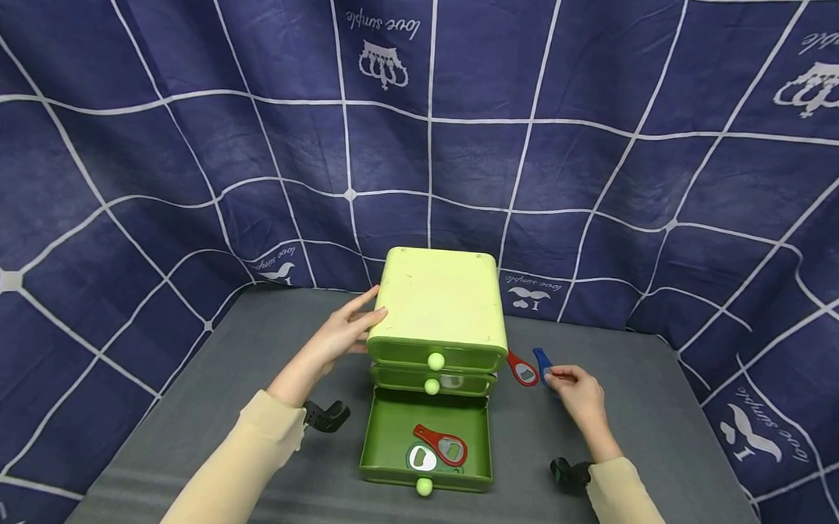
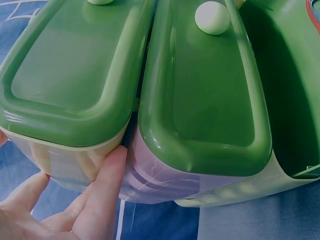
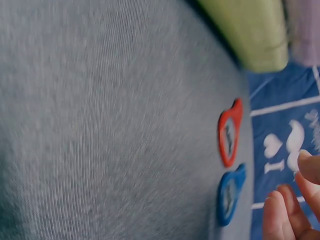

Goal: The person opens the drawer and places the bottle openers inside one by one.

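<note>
A green mini drawer cabinet [image 1: 437, 298] stands on the table with its bottom drawer [image 1: 387, 432] pulled out. My left hand [image 1: 337, 338] rests against the cabinet's left side; in the left wrist view its spread fingers [image 2: 106, 182] touch the wall by the top drawer. Inside the open drawer lie a red bottle opener [image 1: 451, 450] and a green one [image 1: 421, 457], partly overlapped. To the cabinet's right, a blue bottle opener [image 3: 230, 195] and another red bottle opener [image 3: 229, 134] lie flat. Over the blue one hovers my right hand [image 1: 581, 394], fingers loosely bent, holding nothing.
The upper two drawers, with round pale knobs [image 1: 435, 361], are closed or nearly so. A grey cloth [image 1: 262, 325] covers the table. Behind and at the sides hangs a blue curtain [image 1: 480, 163] with white lines. Both wrists wear black straps [image 1: 328, 417].
</note>
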{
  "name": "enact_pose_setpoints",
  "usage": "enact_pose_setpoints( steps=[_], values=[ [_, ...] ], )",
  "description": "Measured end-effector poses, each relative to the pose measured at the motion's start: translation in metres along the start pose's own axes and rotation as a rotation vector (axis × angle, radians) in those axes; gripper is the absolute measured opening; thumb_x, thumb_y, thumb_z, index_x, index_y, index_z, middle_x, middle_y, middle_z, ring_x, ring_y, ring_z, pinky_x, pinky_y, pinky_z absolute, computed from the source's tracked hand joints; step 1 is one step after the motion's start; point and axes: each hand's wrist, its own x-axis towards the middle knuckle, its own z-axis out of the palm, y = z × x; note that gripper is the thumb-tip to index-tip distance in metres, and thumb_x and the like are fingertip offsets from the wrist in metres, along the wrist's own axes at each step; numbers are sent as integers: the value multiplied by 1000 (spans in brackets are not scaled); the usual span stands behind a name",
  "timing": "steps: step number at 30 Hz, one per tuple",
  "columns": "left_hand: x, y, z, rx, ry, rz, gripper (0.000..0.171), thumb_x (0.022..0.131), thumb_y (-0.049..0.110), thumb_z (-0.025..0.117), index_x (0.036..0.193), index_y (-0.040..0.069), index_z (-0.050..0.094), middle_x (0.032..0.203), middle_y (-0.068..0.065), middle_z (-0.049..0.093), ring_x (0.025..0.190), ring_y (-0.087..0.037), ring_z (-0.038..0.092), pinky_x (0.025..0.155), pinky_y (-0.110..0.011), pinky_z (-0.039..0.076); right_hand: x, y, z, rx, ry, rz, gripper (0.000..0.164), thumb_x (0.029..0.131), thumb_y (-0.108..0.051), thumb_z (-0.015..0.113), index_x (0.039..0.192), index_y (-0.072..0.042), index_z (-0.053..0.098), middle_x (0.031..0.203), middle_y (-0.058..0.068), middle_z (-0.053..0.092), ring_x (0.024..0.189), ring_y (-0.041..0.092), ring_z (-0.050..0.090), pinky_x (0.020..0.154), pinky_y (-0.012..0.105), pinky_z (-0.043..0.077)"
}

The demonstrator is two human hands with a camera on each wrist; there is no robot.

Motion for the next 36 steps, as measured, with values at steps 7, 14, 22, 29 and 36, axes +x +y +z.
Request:
enact_pose_setpoints(
  steps=[7, 14, 22, 29, 36],
  values=[
    [0, 0, 0, -1, -1, 3, 71, 98, 46, 59, 158, 33, 23, 140, -21, 54, 108, -27, 68, 90, -41, 56, 10, 14, 3, 15, 44, 82, 41, 94, -21, 66, 124, 7, 60, 121, 29, 63, 107, 42, 61, 84, 45, 53],
    [-1, 1, -1, -7, -1, 1, 70, 98, 46, 59, 157, 35, 24, 140, -21, 54, 108, -26, 68, 91, -41, 56, 18, 19, 10, 10, 59, 128, 45, 94, -20, 65, 127, 9, 57, 126, 31, 59, 113, 44, 57, 93, 53, 48],
    [-1, 1, 0, -9, -4, -3, 70, 98, 46, 59, 157, 35, 24, 140, -20, 54, 108, -27, 68, 91, -41, 56, 24, 22, 18, -58, 49, 118, 52, 90, -19, 67, 127, 14, 53, 119, 34, 52, 111, 45, 47, 97, 56, 39],
    [0, 2, 1, -1, -3, 0, 70, 98, 46, 59, 157, 34, 24, 140, -21, 54, 105, -25, 69, 89, -40, 57, 26, 22, 27, -98, 65, 112, 58, 88, -21, 71, 130, 14, 50, 123, 38, 45, 115, 50, 35, 103, 58, 29],
    [-1, 3, 0, 0, -6, 2, 70, 98, 45, 59, 157, 33, 24, 140, -21, 54, 105, -26, 69, 87, -39, 57, 28, 19, 32, -138, 55, 125, 62, 86, -21, 75, 130, 14, 49, 127, 41, 41, 114, 50, 32, 101, 58, 28]
  ],
)
